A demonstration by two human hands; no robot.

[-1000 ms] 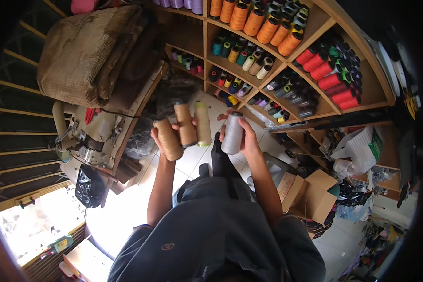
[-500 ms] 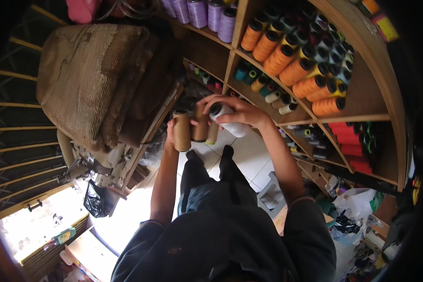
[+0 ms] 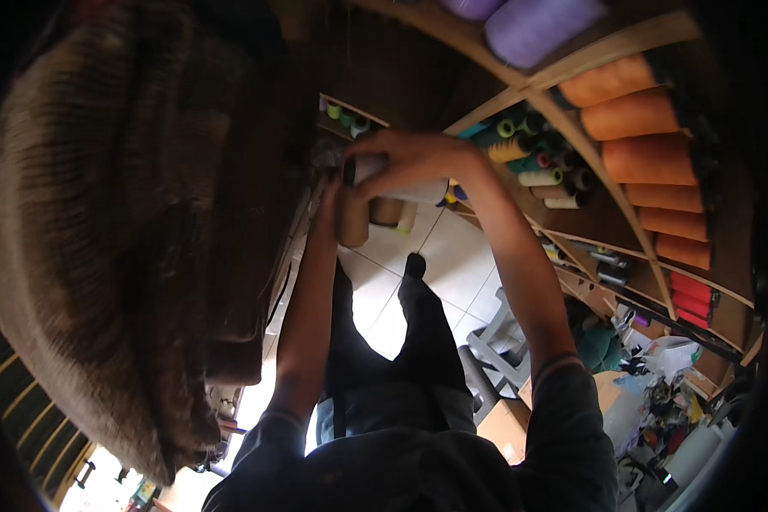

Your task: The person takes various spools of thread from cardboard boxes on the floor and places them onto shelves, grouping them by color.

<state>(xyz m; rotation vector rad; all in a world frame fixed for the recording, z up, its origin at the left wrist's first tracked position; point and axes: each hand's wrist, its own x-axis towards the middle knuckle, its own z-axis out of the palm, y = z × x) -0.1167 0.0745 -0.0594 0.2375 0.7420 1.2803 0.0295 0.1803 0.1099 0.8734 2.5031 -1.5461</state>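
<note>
Thread cones fill both of my hands as I reach up toward the wooden shelves (image 3: 572, 77). My right hand (image 3: 414, 162) is closed around a pale grey cone (image 3: 401, 189), fingers curled over its top, holding it sideways out in front of the shelf edge. My left hand (image 3: 331, 209) is wrapped around a brown cone (image 3: 352, 224) held upright, with a second tan cone (image 3: 386, 211) just to its right and touching the grey one above it; a third pale yellowish cone (image 3: 407, 220) shows at the right of that bundle, though I cannot tell exactly how my fingers grip the far ones. The three cones sit just below and left of the grey cone. On the far right, the shelves carry big orange cones (image 3: 648, 158), purple cones (image 3: 542, 26) at the top, and a pigeonhole of small mixed-colour spools (image 3: 538, 158). A large brown woven sack (image 3: 111, 256) bulks close on my left. Below my arms are my dark trousers and the white tiled floor (image 3: 452, 264), with a cardboard box (image 3: 503, 422) near my right.
</note>
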